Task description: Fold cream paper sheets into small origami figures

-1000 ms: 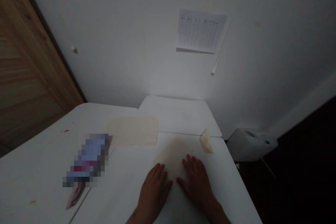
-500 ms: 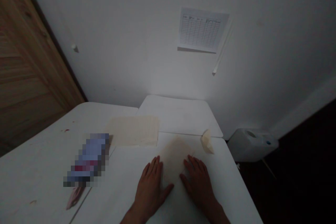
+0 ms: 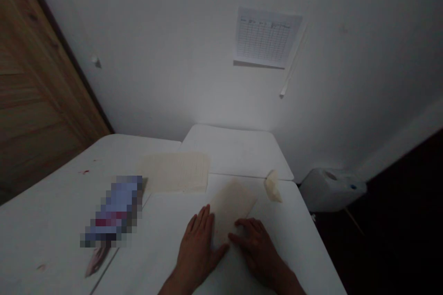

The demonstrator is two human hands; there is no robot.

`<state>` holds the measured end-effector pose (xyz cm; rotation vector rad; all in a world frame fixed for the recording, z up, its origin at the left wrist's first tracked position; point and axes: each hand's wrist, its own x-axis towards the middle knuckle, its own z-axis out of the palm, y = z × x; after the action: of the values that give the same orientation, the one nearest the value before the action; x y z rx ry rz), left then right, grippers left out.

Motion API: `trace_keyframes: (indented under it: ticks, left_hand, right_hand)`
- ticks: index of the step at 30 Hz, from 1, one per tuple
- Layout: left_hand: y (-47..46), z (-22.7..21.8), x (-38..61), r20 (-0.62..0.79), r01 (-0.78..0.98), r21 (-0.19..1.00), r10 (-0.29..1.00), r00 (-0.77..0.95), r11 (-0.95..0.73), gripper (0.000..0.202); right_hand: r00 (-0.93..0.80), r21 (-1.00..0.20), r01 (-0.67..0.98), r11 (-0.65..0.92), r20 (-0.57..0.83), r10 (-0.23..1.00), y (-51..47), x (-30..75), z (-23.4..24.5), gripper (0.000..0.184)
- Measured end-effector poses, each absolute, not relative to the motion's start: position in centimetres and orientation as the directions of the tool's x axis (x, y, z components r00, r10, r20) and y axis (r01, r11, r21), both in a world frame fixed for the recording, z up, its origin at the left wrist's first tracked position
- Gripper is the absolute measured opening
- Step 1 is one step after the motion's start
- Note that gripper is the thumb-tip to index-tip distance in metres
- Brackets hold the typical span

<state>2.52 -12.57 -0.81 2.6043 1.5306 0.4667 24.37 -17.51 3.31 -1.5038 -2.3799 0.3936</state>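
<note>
Measured from between the hands, a pixelated item [image 3: 116,207] lies on the white table [image 3: 138,262] at ten o'clock, a lined sheet [image 3: 176,173] at eleven. The left hand [image 3: 198,242], nine o'clock, lies flat, fingers together; the pale sheet [image 3: 231,200] is at twelve. The right hand [image 3: 258,246], three o'clock, bends its fingers, thumb apart. A folded scrap [image 3: 273,187] sits at one.

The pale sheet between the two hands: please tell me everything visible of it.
The sheet looks thin, cream-coloured and paper-like. It appears to lie flat on the white tabletop, its far end narrowing to a blunt corner. The left hand lies along its left side, the right hand at its lower right; exact contact is unclear.
</note>
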Motion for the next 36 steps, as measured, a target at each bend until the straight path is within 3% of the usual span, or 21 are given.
trace_keyframes:
  ticks: [6,14,24,36]
  left_hand:
    - [-12.6,-0.6,2.6,0.197,0.857,0.224,0.883,0.427,-0.464,0.074]
    - [-12.4,-0.5,2.8,0.16,0.867,0.212,0.891,0.425,-0.452,0.077]
    - [-12.4,-1.2,2.5,0.219,0.848,0.234,0.876,0.431,-0.476,0.075]
    - [-12.9,-1.4,2.6,0.288,0.863,0.182,0.864,0.412,-0.472,0.072]
  right_hand:
    - [-0.406,-0.381,0.828,0.411,0.098,0.909,-17.5,24.5,3.3,0.05]
    - [-0.189,-0.307,0.924,0.228,0.153,0.97,-17.0,25.5,2.2,0.042]
    - [0.077,-0.176,0.984,-0.036,0.23,0.97,-13.6,28.0,1.2,0.038]
    - [0.168,-0.108,0.984,-0.141,0.315,0.934,-12.8,27.0,0.3,0.038]
